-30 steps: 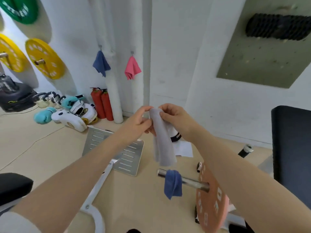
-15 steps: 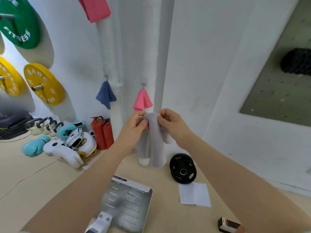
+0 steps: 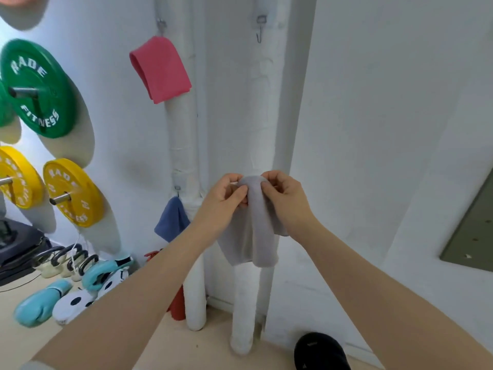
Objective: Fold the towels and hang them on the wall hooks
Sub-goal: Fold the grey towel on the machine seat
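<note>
Head view — grey towel pinched between left hand and right hand.

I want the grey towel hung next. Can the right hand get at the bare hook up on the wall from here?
Probably yes. The bare hook sits above the right hand with only open wall between, though both hands pinch the grey towel.

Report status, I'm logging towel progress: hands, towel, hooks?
Left hand and right hand pinch folded grey cloth towel. Bare metal wall hook above, free. Nothing blocking.
</note>
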Demonstrator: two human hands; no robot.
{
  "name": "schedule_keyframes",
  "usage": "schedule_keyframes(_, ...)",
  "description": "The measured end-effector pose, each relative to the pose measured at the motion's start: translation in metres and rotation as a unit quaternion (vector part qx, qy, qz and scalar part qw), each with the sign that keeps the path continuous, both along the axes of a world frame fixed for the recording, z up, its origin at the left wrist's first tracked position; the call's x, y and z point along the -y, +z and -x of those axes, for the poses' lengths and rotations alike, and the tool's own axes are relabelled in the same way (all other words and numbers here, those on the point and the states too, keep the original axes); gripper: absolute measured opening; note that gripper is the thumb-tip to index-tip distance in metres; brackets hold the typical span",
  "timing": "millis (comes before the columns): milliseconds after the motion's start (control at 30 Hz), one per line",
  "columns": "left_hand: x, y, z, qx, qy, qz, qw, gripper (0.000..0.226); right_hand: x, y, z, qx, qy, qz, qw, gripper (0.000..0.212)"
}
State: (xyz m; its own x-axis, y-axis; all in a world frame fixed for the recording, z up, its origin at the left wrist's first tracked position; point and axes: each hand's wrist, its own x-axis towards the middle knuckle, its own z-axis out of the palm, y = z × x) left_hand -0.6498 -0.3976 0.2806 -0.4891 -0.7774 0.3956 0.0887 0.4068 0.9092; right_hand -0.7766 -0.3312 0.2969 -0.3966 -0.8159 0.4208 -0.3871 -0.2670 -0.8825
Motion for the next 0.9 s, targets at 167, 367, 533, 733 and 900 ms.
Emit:
schedule_keyframes(167, 0.073, 0.047, 0.049, -0.056, 0.031, 0.052, 0.997, 0.015, 0.079, 0.049, 0.050, -0.052, 0.021, 0.058, 0.997, 0.016)
schedule_keyframes(367, 0.153, 0.141, 0.101, -0.114, 0.071, 0.117, 0.984, 0.011, 0.161, 0.146, 0.101, -0.090, 0.050, 0.127, 0.987, 0.020)
schedule_keyframes(533, 0.206, 0.219, 0.126, -0.127, 0.109, 0.192, 0.967, 0.007, 0.217, 0.223, 0.129, -0.143, 0.037, 0.200, 0.968, 0.008)
schedule_keyframes(733, 0.257, 0.270, 0.151, -0.081, 0.175, 0.223, 0.955, 0.016, 0.259, 0.269, 0.152, -0.174, -0.035, 0.233, 0.956, 0.004)
schedule_keyframes(900, 0.284, 0.264, 0.173, -0.002, 0.225, 0.173, 0.959, 0.014, 0.279, 0.259, 0.158, -0.310, -0.117, 0.196, 0.923, 0.009)
